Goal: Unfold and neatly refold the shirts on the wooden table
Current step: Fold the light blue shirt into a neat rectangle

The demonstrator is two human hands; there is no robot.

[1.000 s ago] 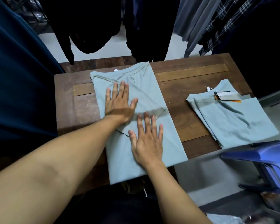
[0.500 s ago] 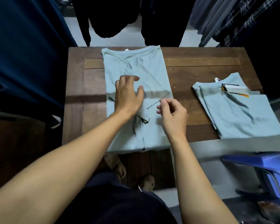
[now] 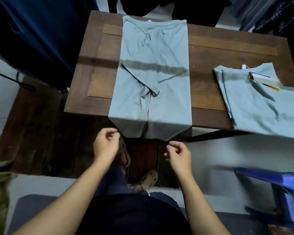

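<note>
- Head view is looking down along two bare forearms that are reaching forward, with sandalled feet (image 3: 148, 180) standing on dark floorboards beneath them.
- Trouble is likeliest at the hem. If one corner is rising ahead of the other, the bottom fold will be landing crooked. A tug toward the body could also be dragging the cloth off the near table edge and spilling the tucked sleeves.
- Left hand (image 3: 106, 145) is hovering at the hem's left corner, fingers curled and thumb meeting fingertips.
- Right hand (image 3: 178, 155) is mirroring it at the right corner, knuckles up. The hands are sitting well apart, and I cannot tell whether either is actually pinching cloth.
- Blue stool (image 3: 278, 182) is standing low on the right, near the person.
- Pale green shirt (image 3: 153, 92) is lying lengthwise down the middle of the wooden table (image 3: 95, 68). Its collar is at the far edge, its sides are folded in, its sleeve ends are crossing at the centre, and its hem is hanging over the near edge.
- Second shirt (image 3: 258, 107), already folded and carrying a tag (image 3: 261, 80), is lying on the table's right side, well apart from the first.
- Dark hanging garments (image 3: 32, 31) are crowding the space to the left and beyond the far edge.
</note>
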